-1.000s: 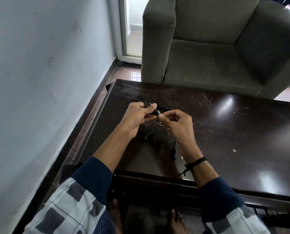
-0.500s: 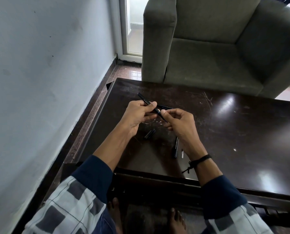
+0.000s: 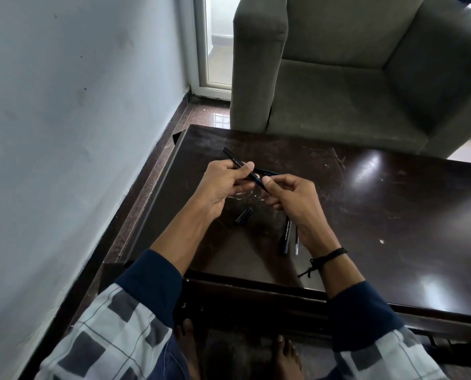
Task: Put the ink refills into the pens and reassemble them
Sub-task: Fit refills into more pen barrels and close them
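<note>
— So where's the pen being worked on?
— Up between both hands, above the dark table [image 3: 393,215]. That black pen barrel [image 3: 238,163] slants up and away to the left, white lettering along it, too small to read. The left hand [image 3: 220,185] is closed around its middle; the right hand [image 3: 289,197] pinches the lower end between thumb and fingers.
— Any writing you can make out elsewhere?
— A second black pen barrel [image 3: 286,237] lies on the table just under the right wrist, with white print running lengthwise; it's blurred, so I won't guess the brand. A thin refill [image 3: 296,241] lies just beside it, roughly parallel.
— Other parts?
— A short black cap [image 3: 244,215] rests on the table below the hands, and another dark pen piece [image 3: 267,171] lies behind them. Nothing sits in any container.
— Beyond that?
— A grey-green armchair [image 3: 352,78] stands at the table's far edge.
</note>
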